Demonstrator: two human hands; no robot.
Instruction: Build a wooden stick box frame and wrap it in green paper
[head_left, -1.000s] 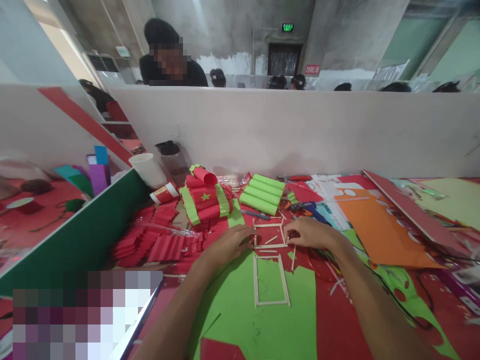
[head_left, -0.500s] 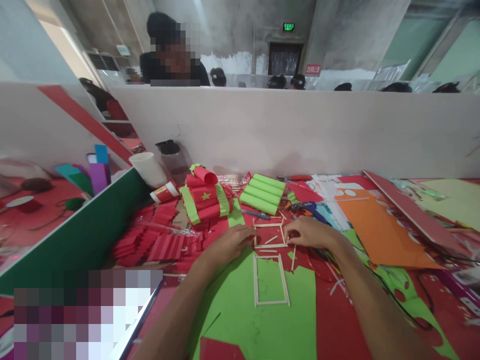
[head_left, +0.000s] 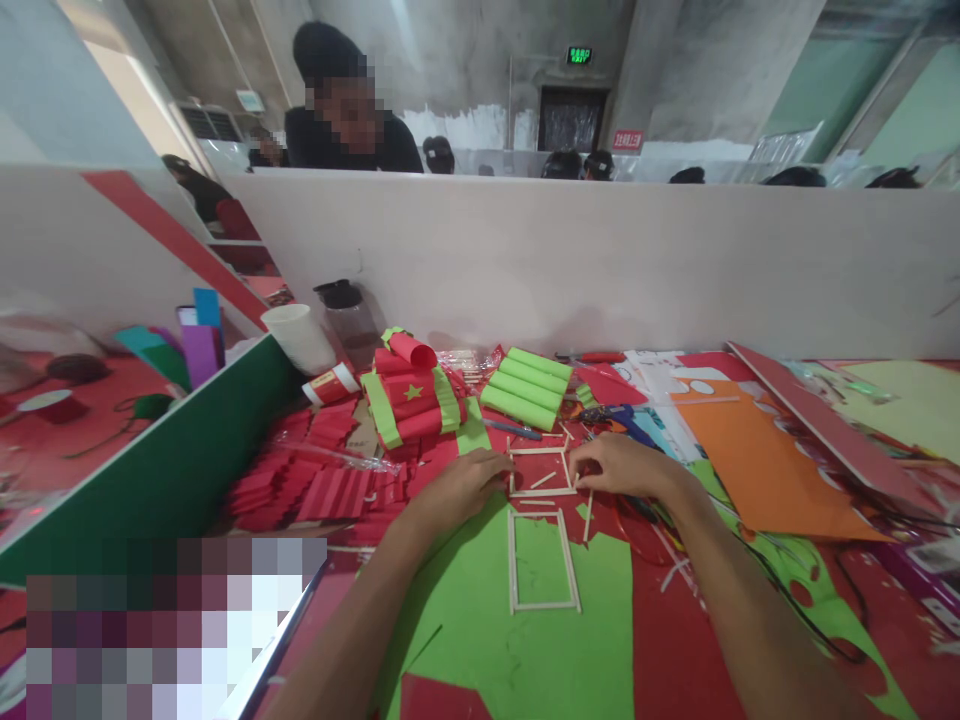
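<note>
Two small rectangular frames made of thin pale wooden sticks lie in front of me. My left hand [head_left: 474, 482] is closed at the left side of the farther stick frame [head_left: 541, 492], fingertips against its upright stick. On the opposite side, my right hand [head_left: 616, 466] pinches the frame's right edge with thumb and curled fingers. A short loose stick lies inside that frame, another just below it, and one more below my right hand. The nearer stick frame [head_left: 512, 560] rests untouched on a green paper sheet [head_left: 525, 660].
Red folded paper strips [head_left: 330, 495] pile up at left, beside a red and green paper model [head_left: 412, 400]. Green paper rolls [head_left: 526, 388] stand behind the frames. An orange sheet [head_left: 750, 460] and blue-handled tool [head_left: 634, 425] lie right. A white partition [head_left: 600, 260] rises behind; a person sits beyond.
The two hands and both stick frames keep their places. The person beyond the partition has shifted slightly, and the view has moved a little.
</note>
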